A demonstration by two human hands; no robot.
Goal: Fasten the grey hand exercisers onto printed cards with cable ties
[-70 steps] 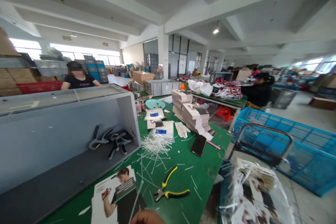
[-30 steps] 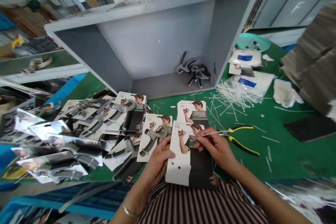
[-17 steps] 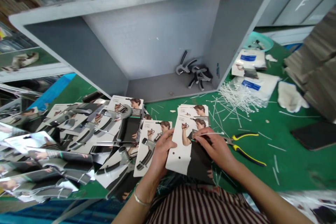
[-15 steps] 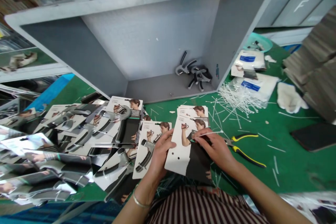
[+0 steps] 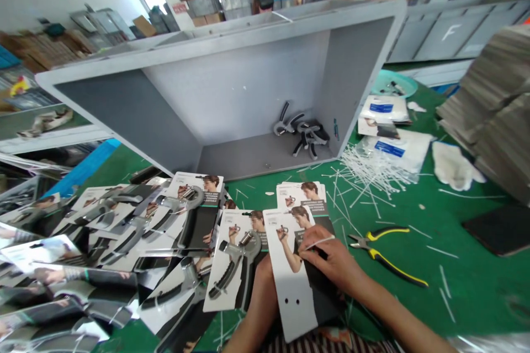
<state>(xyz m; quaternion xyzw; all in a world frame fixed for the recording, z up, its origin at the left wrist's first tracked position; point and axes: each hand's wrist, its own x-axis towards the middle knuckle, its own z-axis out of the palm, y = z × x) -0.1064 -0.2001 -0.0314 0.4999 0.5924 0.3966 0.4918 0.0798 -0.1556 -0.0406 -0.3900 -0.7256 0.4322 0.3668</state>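
I hold a printed backing card [image 5: 290,276] upright over the green table [image 5: 455,265]. My left hand [image 5: 261,287] is behind the card's left edge, fingers hidden. My right hand [image 5: 331,265] is closed in a pinch on a thin white cable tie [image 5: 321,240] laid across the card's front. A card with a grey hand gripper [image 5: 236,265] tied to it lies just left. More blank cards [image 5: 298,193] lie beyond.
A big grey crate on its side [image 5: 232,88] holds a few loose hand grippers [image 5: 300,132]. Finished carded grippers [image 5: 107,237] pile at left. Yellow-handled pliers [image 5: 385,253], scattered white ties [image 5: 364,171], a white glove [image 5: 453,165], a black phone [image 5: 497,229] and stacked cards [image 5: 492,99] lie right.
The view tipped down from the hall to the table. The card and both hands have moved toward me, the left hand slipping behind the card; the right still pinches the tie.
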